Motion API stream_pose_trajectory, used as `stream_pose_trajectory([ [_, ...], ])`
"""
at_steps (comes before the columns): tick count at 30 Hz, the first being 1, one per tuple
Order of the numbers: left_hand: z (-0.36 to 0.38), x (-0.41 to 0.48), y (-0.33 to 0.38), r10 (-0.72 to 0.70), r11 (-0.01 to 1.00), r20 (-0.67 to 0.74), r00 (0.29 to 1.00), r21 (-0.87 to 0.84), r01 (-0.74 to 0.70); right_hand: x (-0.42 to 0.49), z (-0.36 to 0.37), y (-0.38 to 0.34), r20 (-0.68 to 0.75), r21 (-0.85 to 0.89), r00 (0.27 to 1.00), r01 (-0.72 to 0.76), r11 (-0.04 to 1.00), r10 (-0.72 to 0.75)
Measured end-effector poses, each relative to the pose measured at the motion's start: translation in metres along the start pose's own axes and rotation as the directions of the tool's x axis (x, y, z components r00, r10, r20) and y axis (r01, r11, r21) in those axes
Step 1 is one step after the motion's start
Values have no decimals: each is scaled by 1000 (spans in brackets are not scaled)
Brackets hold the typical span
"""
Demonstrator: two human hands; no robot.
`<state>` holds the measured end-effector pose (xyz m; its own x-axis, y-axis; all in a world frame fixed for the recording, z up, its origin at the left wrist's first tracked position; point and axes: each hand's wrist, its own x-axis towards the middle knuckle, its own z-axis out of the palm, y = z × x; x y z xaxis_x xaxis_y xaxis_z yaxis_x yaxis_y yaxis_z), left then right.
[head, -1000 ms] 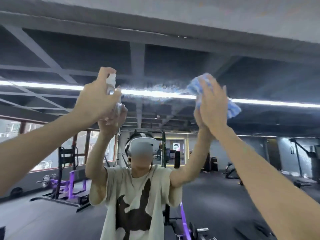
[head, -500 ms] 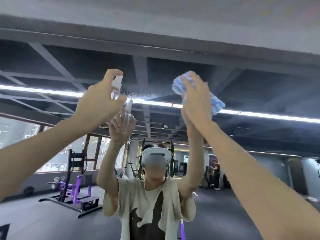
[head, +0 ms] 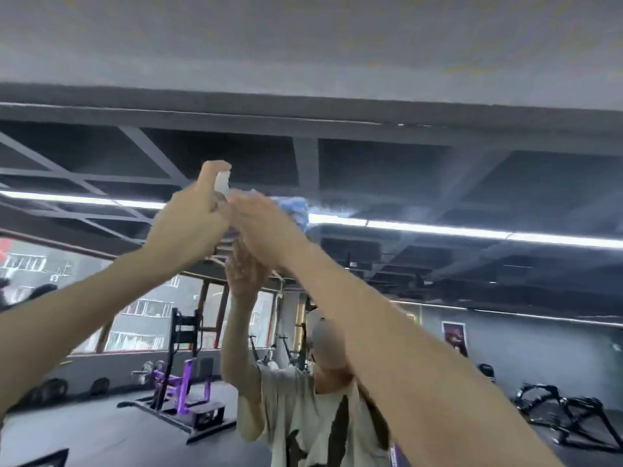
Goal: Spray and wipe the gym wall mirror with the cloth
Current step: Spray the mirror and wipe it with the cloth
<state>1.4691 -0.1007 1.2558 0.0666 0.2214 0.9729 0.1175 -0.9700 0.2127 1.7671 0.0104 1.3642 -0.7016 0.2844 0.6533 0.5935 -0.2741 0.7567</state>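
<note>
The wall mirror (head: 438,170) fills the view and reflects the gym and my own raised arms. My left hand (head: 188,227) grips a small white spray bottle (head: 222,182) high against the glass, one finger curled over its top. My right hand (head: 266,224) presses a blue and white cloth (head: 293,208) flat on the mirror, right beside the bottle. Most of the cloth is hidden behind that hand. A hazy band of spray mist (head: 340,198) lies on the glass to the right of the cloth.
The mirror's top edge (head: 303,112) meets a grey wall just above my hands. Reflected below are a purple weight rack (head: 178,382) at the left, black gym gear (head: 569,416) at the right, and a person in a pale T-shirt (head: 313,419).
My right hand has slid the cloth leftward across the glass until it meets my left hand. The view has tilted upward and the left hand still holds the bottle up.
</note>
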Motion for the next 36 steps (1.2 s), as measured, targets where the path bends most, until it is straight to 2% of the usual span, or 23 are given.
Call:
stream_pose_trajectory([
  [1,-9,2,-11,5,1000,6,1000,-2,-5,-3,-143,-48,97,104,989,-120,987,110],
  [2,-16,5,-19,7,1000,1,1000,-17,-7,9,-201,-51,99,158,972,-228,961,214],
  [3,-30,10,-39,9,1000,-1,1000,-15,-9,22,-216,-42,-206,3,906,-377,926,369],
  [5,-36,12,-58,5,1000,21,1000,-20,-5,25,-209,4,-221,-8,669,-729,684,710],
  [6,-44,14,-70,5,1000,26,1000,-17,-5,33,-205,7,-247,1,561,-815,579,790],
  [7,-50,17,-82,-6,1000,28,1000,-17,6,44,-191,1,-256,-6,533,-835,550,806],
  [8,-57,18,-94,-26,999,40,999,-20,27,60,-176,-18,-273,-29,526,-841,540,805],
  [9,-62,19,-104,-41,999,54,998,-29,43,76,-166,-43,-251,-17,573,-808,589,780],
  [10,-65,21,-113,-45,998,62,997,-32,47,91,-152,-69,-189,-20,695,-709,704,694],
  [11,-70,22,-122,-48,998,68,997,-30,50,108,-132,-101,-96,-16,837,-542,840,538],
  [12,-74,23,-129,-52,998,65,996,-31,54,122,-114,-138,45,13,925,-378,926,377],
  [13,-78,24,-135,-61,997,68,996,-33,64,129,-105,-168,179,68,958,-241,968,225],
  [14,-81,26,-140,-68,997,68,995,-34,70,133,-102,-184,241,109,960,-171,979,141],
  [15,-84,27,-145,-74,997,68,995,-32,76,136,-104,-182,254,114,964,-109,987,77],
  [16,-89,28,-150,-71,997,72,995,-28,73,136,-110,-171,246,82,964,-121,989,98],
  [18,-95,28,-157,-57,998,74,996,-26,59,125,-128,-127,124,-15,922,-367,930,366],
  [20,-99,29,-162,-47,999,46,998,27,46,102,-152,-74,-45,-57,752,-659,750,658],
  [21,-99,29,-163,-50,996,40,998,82,46,93,-159,-59,-117,-49,678,-734,678,726],
  [23,-101,31,-165,-62,975,61,996,217,47,90,-159,-60,-218,-73,629,-773,630,746],
  [26,-99,37,-169,-25,947,102,994,320,-9,90,-146,-79,-282,-89,570,-816,571,772],
  [32,-106,58,-175,1,939,16,1000,343,-6,78,-152,-65,-247,-106,635,-769,631,732],
  [34,-107,57,-179,11,940,14,1000,342,-15,80,-156,-63,-277,-102,592,-801,589,757],
  [36,-106,51,-185,-2,939,32,999,344,-9,89,-159,-65,-269,-72,500,-863,501,823],
])
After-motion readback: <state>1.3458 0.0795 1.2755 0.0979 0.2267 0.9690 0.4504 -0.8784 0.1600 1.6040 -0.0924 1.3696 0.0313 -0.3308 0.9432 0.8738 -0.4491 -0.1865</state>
